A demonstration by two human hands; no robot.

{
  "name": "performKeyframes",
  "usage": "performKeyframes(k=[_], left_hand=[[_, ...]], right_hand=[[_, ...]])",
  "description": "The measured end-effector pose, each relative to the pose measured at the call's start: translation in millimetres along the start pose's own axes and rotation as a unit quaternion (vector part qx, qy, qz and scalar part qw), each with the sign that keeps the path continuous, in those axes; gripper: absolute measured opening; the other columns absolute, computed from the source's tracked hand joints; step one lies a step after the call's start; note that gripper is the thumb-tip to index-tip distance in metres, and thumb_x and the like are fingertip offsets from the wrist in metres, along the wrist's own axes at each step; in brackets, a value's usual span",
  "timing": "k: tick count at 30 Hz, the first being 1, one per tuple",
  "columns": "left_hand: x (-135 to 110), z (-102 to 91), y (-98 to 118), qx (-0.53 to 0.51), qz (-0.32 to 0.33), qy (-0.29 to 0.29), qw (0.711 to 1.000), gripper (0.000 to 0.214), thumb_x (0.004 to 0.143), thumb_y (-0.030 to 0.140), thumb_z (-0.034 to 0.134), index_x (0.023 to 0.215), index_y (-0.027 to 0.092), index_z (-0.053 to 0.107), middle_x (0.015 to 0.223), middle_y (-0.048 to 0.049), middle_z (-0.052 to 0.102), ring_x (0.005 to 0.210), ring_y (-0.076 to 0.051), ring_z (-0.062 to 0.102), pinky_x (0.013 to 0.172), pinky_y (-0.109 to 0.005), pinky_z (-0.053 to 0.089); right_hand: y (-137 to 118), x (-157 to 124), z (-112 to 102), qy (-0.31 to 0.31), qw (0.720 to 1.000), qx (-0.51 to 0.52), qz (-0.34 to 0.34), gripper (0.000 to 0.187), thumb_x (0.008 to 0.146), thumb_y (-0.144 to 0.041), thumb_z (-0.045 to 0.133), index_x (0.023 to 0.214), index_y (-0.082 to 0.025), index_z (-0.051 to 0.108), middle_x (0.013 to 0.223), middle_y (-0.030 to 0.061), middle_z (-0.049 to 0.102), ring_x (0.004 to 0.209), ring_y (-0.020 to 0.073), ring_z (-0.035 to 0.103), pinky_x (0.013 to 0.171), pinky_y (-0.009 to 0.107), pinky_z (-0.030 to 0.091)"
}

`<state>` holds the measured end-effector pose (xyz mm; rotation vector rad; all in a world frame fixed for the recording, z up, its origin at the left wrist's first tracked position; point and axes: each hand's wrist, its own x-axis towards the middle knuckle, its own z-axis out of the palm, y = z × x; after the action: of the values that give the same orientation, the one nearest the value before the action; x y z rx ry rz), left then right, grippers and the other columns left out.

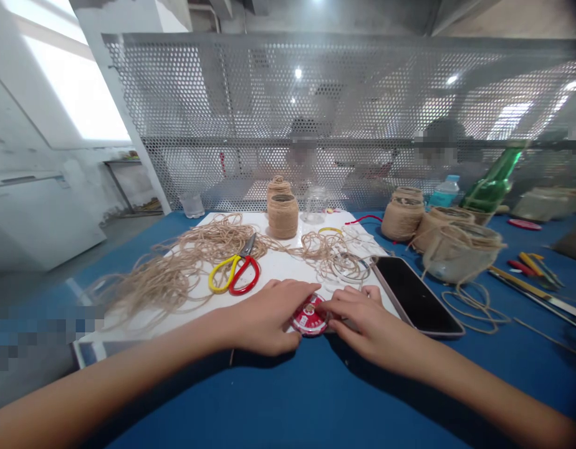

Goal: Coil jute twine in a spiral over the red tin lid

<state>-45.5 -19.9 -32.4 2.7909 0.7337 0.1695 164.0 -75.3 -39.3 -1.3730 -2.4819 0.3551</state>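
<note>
Along the near edge of the white sheet [288, 265] that covers part of the bench [278, 399], both hands meet around a red disc [310, 319] with a printed face. The left hand [275, 315] curves around its left side, partly open in a cupped grip, the fingers reaching over the far rim and the thumb down by the near one, so that the disc is clamped between them. The right hand [356, 315] is more closed, its fingers bent and bunched, with fingertips touching the right part of the disc; whether they pinch anything there cannot be told. Only the disc separates the two hands. It lies directly between them, face turned up; whether it rests on the bench or is slightly lifted is unclear.

Just beyond the left hand, toward the middle of the sheet, lie scissors [245, 255] with one yellow and one red handle, blades pointing to the bench's far edge. Loose twine [171, 280] spreads over the sheet's left side. A phone [414, 296] lies just right of the right hand, across the sheet's right edge. Near the bench's far edge stands a twine-wrapped jar [284, 218], and a green bottle [491, 187] leans toward the right.
</note>
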Motion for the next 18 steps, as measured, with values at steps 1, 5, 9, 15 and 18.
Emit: performKeyframes(k=[1, 5, 9, 15, 18], left_hand=[[0, -0.2, -1, -0.006, -0.002, 0.002, 1.0, 0.068, 0.073, 0.024, 0.057, 0.136, 0.014, 0.032, 0.134, -0.0125, 0.047, 0.12, -0.026, 0.046, 0.1, -0.039, 0.037], [5, 4.1, 0, -0.005, -0.004, 0.024, 1.0, 0.067, 0.073, 0.027, 0.058, 0.134, 0.012, 0.036, 0.127, -0.0141, 0.051, 0.114, -0.027, 0.05, 0.097, -0.038, 0.041], [7, 9.4, 7, 0.005, -0.028, 0.038, 0.999, 0.07, 0.071, 0.035, 0.061, 0.133, 0.012, 0.038, 0.118, -0.0145, 0.054, 0.108, -0.029, 0.051, 0.093, -0.042, 0.043], [7, 12.4, 16, -0.008, -0.051, 0.06, 0.997, 0.071, 0.068, 0.031, 0.062, 0.132, 0.012, 0.038, 0.113, -0.0129, 0.054, 0.105, -0.028, 0.051, 0.091, -0.041, 0.044], [6, 14.0, 19, -0.009, -0.077, 0.09, 0.993, 0.072, 0.07, 0.037, 0.062, 0.133, 0.013, 0.037, 0.112, -0.013, 0.053, 0.104, -0.029, 0.05, 0.09, -0.042, 0.044]], right_hand=[[-1, 0, 0, -0.001, 1.0, 0.0, 0.003, 0.019, 0.092, -0.018, 0.04, 0.086, -0.02, 0.057, 0.092, 0.0029, 0.058, 0.089, 0.0178, 0.048, 0.077, 0.037, 0.026], [-2, 0, 1, 0.018, 1.0, -0.01, 0.02, 0.018, 0.091, -0.017, 0.04, 0.093, -0.021, 0.058, 0.089, 0.002, 0.058, 0.088, 0.0183, 0.048, 0.076, 0.036, 0.024], [0, -3, 3, 0.031, 0.999, -0.037, 0.024, 0.017, 0.09, -0.017, 0.042, 0.089, -0.021, 0.058, 0.082, 0.0006, 0.057, 0.084, 0.0182, 0.047, 0.073, 0.035, 0.022], [1, -6, 5, 0.048, 0.995, -0.077, 0.032, 0.014, 0.089, -0.018, 0.045, 0.084, -0.02, 0.058, 0.08, 0.0011, 0.058, 0.083, 0.0182, 0.049, 0.072, 0.035, 0.02], [1, -6, 6, 0.06, 0.993, -0.094, 0.025, 0.016, 0.09, -0.019, 0.044, 0.082, -0.019, 0.058, 0.079, 0.0014, 0.058, 0.081, 0.0177, 0.049, 0.071, 0.036, 0.019]])
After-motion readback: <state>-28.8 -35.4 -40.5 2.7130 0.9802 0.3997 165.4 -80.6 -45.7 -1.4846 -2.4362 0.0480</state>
